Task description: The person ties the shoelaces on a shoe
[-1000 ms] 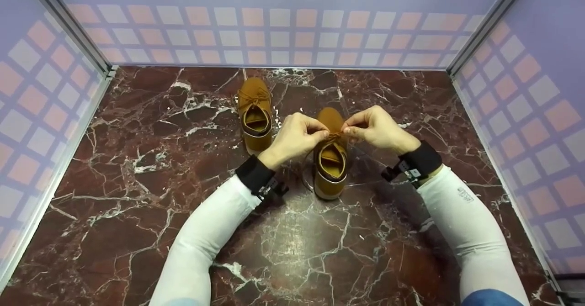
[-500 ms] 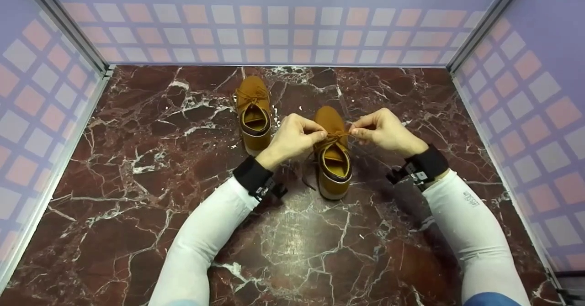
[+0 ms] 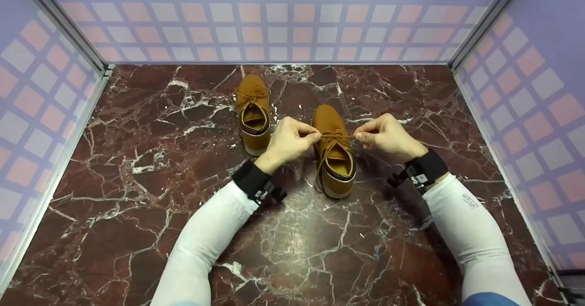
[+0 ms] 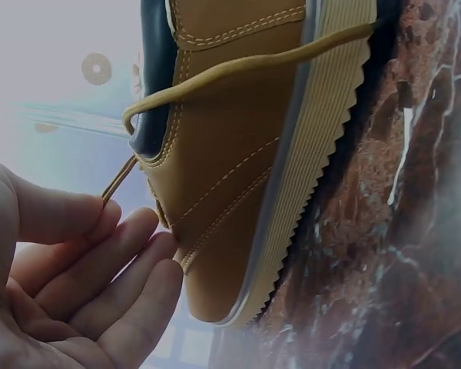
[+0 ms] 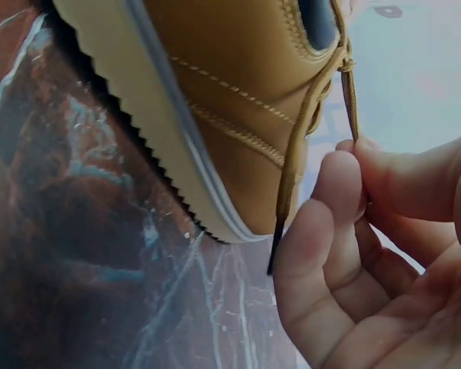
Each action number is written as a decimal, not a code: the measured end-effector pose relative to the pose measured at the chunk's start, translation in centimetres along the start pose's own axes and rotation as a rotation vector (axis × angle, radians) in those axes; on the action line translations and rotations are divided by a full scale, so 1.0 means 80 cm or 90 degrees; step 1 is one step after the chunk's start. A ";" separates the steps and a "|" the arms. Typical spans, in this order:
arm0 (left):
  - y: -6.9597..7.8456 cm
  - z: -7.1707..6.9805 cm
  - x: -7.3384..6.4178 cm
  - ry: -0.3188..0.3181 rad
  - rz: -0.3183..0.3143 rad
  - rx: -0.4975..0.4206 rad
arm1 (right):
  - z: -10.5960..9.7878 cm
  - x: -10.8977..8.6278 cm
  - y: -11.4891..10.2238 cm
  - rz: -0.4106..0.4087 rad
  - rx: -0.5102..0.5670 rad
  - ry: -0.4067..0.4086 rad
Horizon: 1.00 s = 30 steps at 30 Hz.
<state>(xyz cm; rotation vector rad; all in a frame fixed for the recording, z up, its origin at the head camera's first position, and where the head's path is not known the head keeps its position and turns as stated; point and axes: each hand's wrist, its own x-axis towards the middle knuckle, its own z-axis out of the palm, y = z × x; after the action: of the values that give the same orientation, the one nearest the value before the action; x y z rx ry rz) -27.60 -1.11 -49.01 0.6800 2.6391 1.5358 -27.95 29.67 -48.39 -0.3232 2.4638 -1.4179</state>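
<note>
A tan lace-up shoe (image 3: 327, 118) stands on the floor between my hands, toe pointing away. My left hand (image 3: 290, 140) pinches a strand of its shoelace (image 4: 119, 178) between thumb and forefinger on the left side. On the right side, my right hand (image 3: 388, 134) pinches another strand of the lace (image 5: 351, 104). The strands stretch sideways from a knot over the tongue. One loose lace end (image 5: 280, 207) with a dark tip hangs by the right fingers. Across the shoe's left side another length of lace (image 4: 246, 69) drapes down to the floor.
A matching tan shoe (image 3: 252, 87), its lace tied in a bow, stands further off to the left. The floor (image 3: 137, 233) is dark red marble with white veins. Checkered panels (image 3: 292, 32) enclose it at the back and both sides.
My hands have drawn apart, the right one to the right and the left one slightly left, and the lace between them is pulled out straighter. The shoe has shifted slightly right.
</note>
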 end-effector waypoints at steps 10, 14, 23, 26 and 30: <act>-0.008 0.008 -0.006 0.027 -0.061 -0.059 | 0.010 -0.002 0.010 0.049 0.033 0.025; -0.015 0.012 -0.010 0.047 -0.071 -0.072 | 0.023 -0.003 0.009 0.041 0.037 0.023; 0.023 0.029 -0.049 -0.031 -0.248 -0.318 | 0.065 -0.032 -0.022 0.123 0.140 0.054; 0.034 0.034 -0.057 -0.057 -0.297 -0.443 | 0.076 -0.037 -0.033 0.134 0.186 0.043; 0.037 0.035 -0.061 -0.055 -0.305 -0.500 | 0.089 -0.032 -0.042 0.138 0.248 0.030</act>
<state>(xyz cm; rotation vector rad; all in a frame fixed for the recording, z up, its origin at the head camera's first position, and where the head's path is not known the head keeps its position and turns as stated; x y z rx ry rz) -21.48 0.62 -48.95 0.0474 1.6982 2.0517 -22.89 23.15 -48.56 0.0584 2.1120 -1.7713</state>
